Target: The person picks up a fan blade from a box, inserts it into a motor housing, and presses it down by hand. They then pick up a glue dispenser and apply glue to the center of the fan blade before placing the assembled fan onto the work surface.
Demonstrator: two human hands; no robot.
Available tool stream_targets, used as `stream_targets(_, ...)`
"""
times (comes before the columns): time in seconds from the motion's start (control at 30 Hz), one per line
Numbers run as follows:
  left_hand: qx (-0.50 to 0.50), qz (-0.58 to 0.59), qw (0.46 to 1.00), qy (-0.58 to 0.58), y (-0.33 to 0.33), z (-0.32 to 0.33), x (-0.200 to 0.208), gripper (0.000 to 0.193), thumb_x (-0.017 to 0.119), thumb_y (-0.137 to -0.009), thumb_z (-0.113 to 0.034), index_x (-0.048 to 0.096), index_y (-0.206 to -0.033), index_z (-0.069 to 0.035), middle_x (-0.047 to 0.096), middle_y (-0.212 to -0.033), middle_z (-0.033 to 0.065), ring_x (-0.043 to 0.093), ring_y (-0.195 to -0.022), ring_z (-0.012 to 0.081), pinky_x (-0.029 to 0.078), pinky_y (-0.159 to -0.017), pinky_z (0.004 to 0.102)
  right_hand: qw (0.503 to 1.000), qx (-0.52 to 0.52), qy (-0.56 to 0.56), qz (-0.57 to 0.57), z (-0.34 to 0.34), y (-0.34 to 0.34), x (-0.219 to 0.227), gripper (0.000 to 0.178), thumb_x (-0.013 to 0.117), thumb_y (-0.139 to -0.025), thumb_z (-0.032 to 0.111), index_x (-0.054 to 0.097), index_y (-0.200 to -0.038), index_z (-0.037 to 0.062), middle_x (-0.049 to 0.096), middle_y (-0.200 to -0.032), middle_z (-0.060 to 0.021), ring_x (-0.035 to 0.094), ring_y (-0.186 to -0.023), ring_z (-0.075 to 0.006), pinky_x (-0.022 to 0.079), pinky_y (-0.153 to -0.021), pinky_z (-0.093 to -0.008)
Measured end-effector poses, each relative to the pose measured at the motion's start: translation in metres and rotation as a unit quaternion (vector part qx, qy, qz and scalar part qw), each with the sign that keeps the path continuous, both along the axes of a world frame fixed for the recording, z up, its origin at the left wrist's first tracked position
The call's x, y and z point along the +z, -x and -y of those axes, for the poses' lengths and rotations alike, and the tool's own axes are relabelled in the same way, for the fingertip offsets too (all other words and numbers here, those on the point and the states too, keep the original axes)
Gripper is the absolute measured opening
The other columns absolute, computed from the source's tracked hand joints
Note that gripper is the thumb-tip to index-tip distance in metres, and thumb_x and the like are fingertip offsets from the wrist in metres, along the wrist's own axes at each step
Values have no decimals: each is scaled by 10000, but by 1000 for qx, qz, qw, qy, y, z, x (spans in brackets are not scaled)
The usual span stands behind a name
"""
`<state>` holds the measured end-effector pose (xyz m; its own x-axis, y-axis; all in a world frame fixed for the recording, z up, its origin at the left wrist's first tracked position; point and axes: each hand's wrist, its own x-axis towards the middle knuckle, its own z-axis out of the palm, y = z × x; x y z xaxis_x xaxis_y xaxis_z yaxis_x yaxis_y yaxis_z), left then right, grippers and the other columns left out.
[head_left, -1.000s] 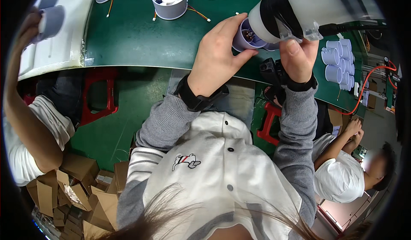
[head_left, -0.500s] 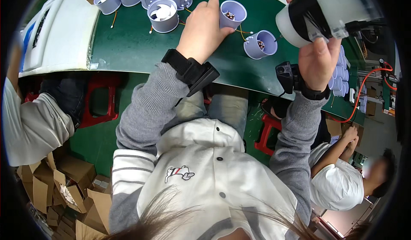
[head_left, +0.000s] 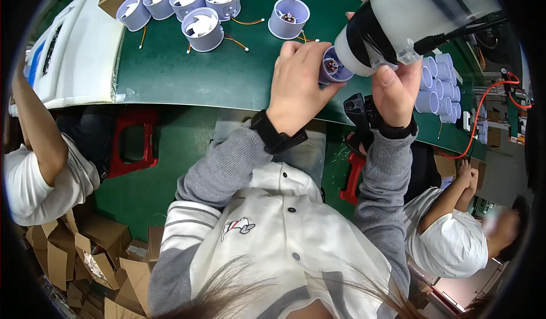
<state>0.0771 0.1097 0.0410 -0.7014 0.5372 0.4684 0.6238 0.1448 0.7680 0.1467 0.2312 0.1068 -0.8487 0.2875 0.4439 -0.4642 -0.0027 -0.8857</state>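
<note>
My left hand is closed round a small lavender cylindrical housing with a copper-wound motor core inside. Its open top tilts toward a large whitish translucent cylinder, wrapped in black tape and trailing a black cable. That cylinder is in my right hand, with thumb and fingers round its lower side. The cylinder's end comes right up to the housing's mouth; I cannot tell if they touch. Beyond my left hand stands another lavender housing, upright, with a copper core and thin wires.
Several lavender housings with white fan blades stand at the back left beside a cardboard box. More housings are stacked at the right near an orange hose. People sit at both sides; a white foam sheet lies left.
My left hand has moved right and nearer, from beside the farther housing to hold the nearer one. The cylinder in my right hand has come left, over that housing.
</note>
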Motion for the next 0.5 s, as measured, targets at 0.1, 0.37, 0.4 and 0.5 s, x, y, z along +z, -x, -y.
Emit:
stream_targets(0.1, 19, -27, 998, -48, 1, 26, 1, 566, 800, -597, -128, 574, -1104, -12, 613, -986, 148, 545, -997, 335, 438, -871, 396, 999, 23, 26, 14, 4, 2, -8, 785, 708, -752, 85, 245, -1382, 28, 435, -1291, -124, 469, -1185, -231, 388, -993, -379)
stream_targets(0.37, 3, -7, 999, -41, -1, 38, -10, 579, 784, -593, -121, 548, -1111, -19, 610, -1013, 138, 573, -937, 342, 427, -848, 414, 998, 32, 16, 51, 24, 10, -12, 812, 706, -727, 47, 230, -1384, 28, 426, -1293, -121, 462, -1185, -238, 377, -999, -387)
stream_targets(0.4, 2, -2, 999, -43, 0, 37, -10, 581, 785, -593, -121, 547, -1113, -16, 610, -1012, 142, 572, -940, 343, 427, -850, 417, 998, 32, 17, 54, 22, 11, -15, 812, 706, -727, 47, 230, -1384, 28, 426, -1293, -121, 462, -1185, -238, 377, -999, -387)
stream_targets(0.5, 0, 12, 999, -48, 0, 37, -12, 586, 785, -593, -122, 544, -1115, -9, 610, -1011, 151, 572, -947, 346, 426, -854, 423, 999, 45, 0, 9, 19, 18, -26, 815, 699, -726, 38, 222, -1388, 27, 421, -1299, -124, 457, -1185, -236, 373, -998, -386)
